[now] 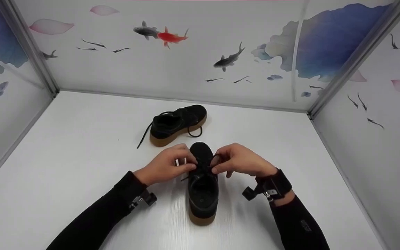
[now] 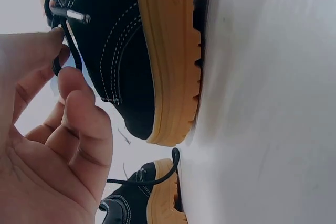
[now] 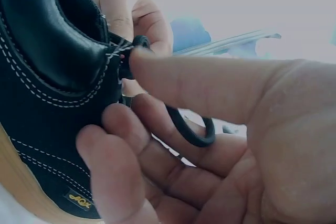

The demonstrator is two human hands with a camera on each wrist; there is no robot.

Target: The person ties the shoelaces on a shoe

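Note:
A black shoe (image 1: 202,210) with a tan sole stands on the white surface, its toe pointing away from me. My left hand (image 1: 170,166) is at the left of its lacing and pinches a black shoelace (image 2: 75,51) between thumb and fingers. A lace end with a shiny tip (image 2: 79,15) sticks out beside the thumb. On the other side, my right hand (image 1: 243,161) pinches the lace near the tongue. A lace loop (image 3: 193,134) hangs across the right fingers. Fingers hide part of the lacing.
A second black shoe (image 1: 186,121) lies behind and slightly left, its laces loose on the white tabletop (image 1: 92,139). Printed panels with fish (image 1: 172,37) wall the back and sides. Each wrist carries a small camera (image 1: 273,187).

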